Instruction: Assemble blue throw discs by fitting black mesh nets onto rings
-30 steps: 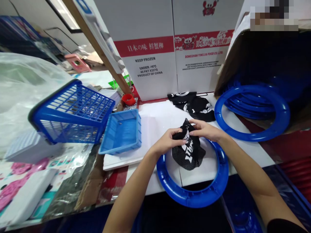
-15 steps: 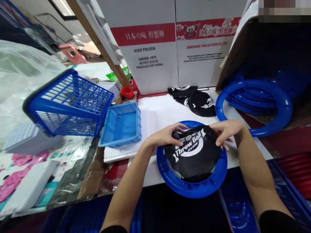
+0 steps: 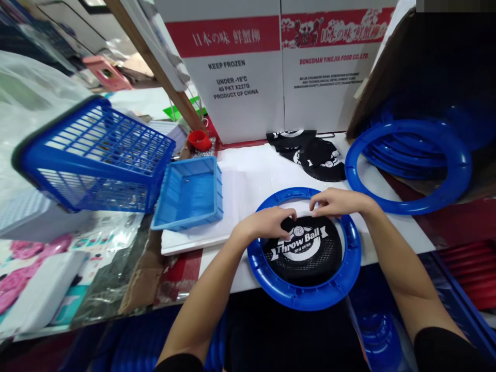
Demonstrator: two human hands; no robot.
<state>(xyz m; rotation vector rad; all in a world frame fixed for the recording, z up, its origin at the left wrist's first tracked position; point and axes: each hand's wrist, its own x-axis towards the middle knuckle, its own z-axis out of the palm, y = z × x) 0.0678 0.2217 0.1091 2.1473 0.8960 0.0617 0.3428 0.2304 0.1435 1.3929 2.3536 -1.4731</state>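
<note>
A blue plastic ring point(image 3: 271, 281) lies at the near edge of the white tabletop point(image 3: 248, 181). A black mesh net printed "Throw Ball" point(image 3: 306, 253) lies spread inside it. My left hand point(image 3: 267, 225) and my right hand point(image 3: 335, 202) both pinch the net's far edge, fingertips close together near the ring's far rim. Both hands are closed on the net.
More black nets point(image 3: 313, 155) lie in a pile at the back. A stack of blue rings point(image 3: 411, 170) spills from a cardboard box on the right. A light-blue tray point(image 3: 189, 194), a tipped blue basket point(image 3: 93, 160), a small red cup point(image 3: 198, 139) and white cartons point(image 3: 279, 67) stand to the left and behind.
The bunched net has been opened out and laid flat inside the ring. My hands spread apart with it, then came back together at its far edge.
</note>
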